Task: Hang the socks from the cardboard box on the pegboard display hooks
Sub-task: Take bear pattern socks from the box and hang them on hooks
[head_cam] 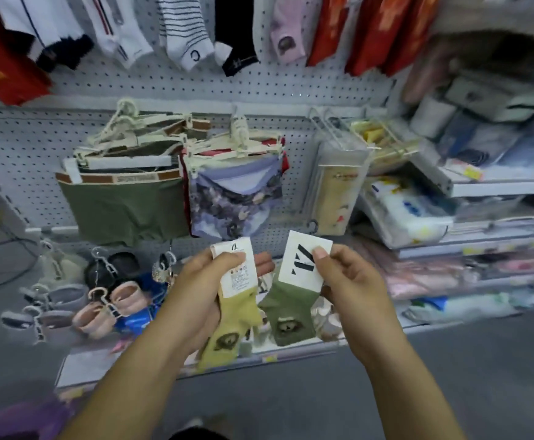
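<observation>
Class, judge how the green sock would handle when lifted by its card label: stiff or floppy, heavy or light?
Probably floppy: the green sock hangs limp below its card label. Likely light: the right hand carries it by pinching the card.

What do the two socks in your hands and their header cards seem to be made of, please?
Yellow sock and green sock: soft matte knit fabric, since both hang limp. Their cards: probably thin white printed cardboard, flat and crisp-edged.
</observation>
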Demonstrator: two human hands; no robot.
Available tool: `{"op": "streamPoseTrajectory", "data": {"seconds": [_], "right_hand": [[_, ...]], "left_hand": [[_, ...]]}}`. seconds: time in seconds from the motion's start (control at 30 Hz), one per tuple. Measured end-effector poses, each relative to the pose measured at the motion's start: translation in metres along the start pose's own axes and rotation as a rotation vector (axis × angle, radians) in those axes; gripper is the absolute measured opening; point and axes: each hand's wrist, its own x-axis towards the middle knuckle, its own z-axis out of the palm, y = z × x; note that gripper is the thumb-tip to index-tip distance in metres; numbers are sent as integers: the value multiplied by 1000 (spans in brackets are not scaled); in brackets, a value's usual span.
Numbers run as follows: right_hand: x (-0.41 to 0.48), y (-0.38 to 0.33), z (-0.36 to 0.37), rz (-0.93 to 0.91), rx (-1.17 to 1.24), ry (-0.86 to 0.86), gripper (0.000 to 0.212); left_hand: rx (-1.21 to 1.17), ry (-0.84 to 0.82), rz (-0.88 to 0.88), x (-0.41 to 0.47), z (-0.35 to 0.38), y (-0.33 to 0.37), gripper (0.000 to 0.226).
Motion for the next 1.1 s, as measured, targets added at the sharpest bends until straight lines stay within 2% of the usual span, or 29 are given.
{"op": "streamPoseTrajectory", "data": {"seconds": [0.2,0.33,0.47,0.67,0.93,1.1], "right_hand": [[49,-36,-33,-100,59,15,14],[96,-66,-56,-176,36,15,16],[151,-102,-73,-232,16,14,18],[221,-148,-77,-342,4,-18,16],[299,-180,-63,-406,-27,-73,24],[350,-204,-36,-579,-120,-104,21]], "left_hand": [[-21,-56,13,43,65,22,32],[-42,-173,128,80,102,41,15],[162,-5,352,124,139,67,17],[367,139,636,185,167,106,18],[432,236,744,222,181,143,29],[445,249,750,232,168,168,40]]}}
